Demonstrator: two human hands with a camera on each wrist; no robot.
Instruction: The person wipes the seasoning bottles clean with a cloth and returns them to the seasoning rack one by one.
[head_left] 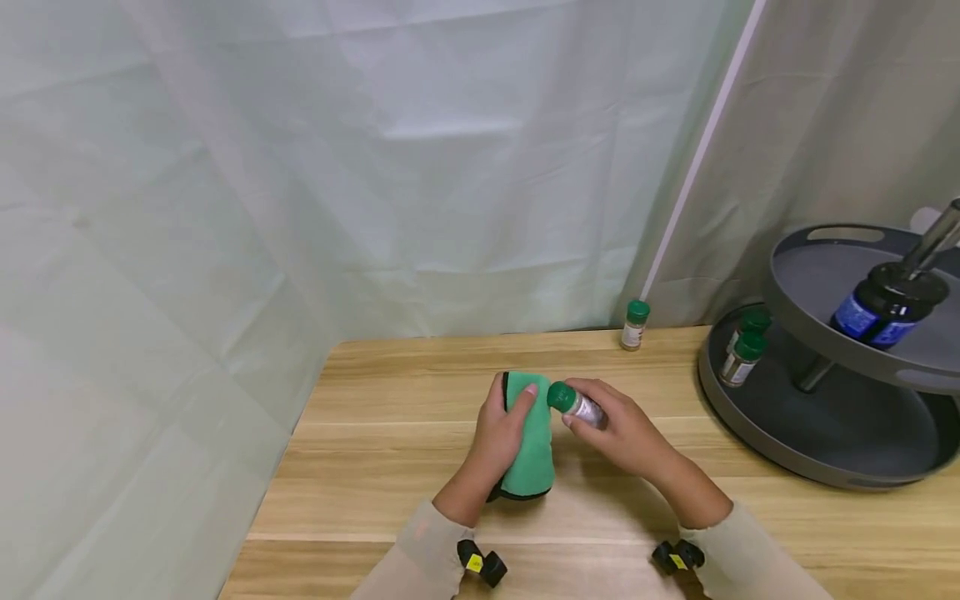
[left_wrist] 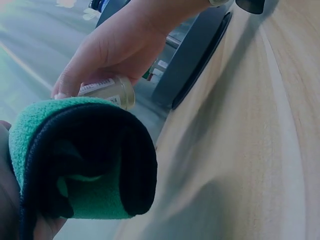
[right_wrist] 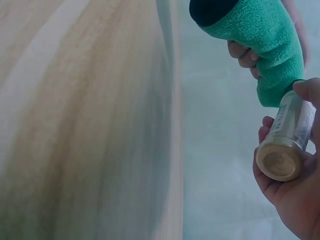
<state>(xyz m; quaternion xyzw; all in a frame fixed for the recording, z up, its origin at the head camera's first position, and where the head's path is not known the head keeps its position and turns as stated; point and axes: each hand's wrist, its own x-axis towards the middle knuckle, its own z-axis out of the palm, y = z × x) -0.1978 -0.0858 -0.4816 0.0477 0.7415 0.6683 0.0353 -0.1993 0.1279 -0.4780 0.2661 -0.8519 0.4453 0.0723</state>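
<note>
My left hand [head_left: 498, 437] grips a folded green cloth [head_left: 531, 442] with black edging, its thumb lying across the front. In the left wrist view the cloth [left_wrist: 95, 205] curls into a loose roll. My right hand [head_left: 622, 425] holds a small spice jar [head_left: 587, 410] with a green cap, tilted so that the cap points toward the cloth. Seen from the right wrist, the jar [right_wrist: 287, 135] shows its round base, and its cap end meets the cloth [right_wrist: 270, 55]. Both hands are above the wooden table.
Another green-capped jar [head_left: 633, 327] stands at the table's back edge. On the right is a dark two-tier round tray [head_left: 862, 450], with two green-capped jars [head_left: 742, 360] on its lower level and a dark bottle with a blue label [head_left: 885, 308] on top. Pale curtains [head_left: 450, 167] hang behind the table [head_left: 375, 467].
</note>
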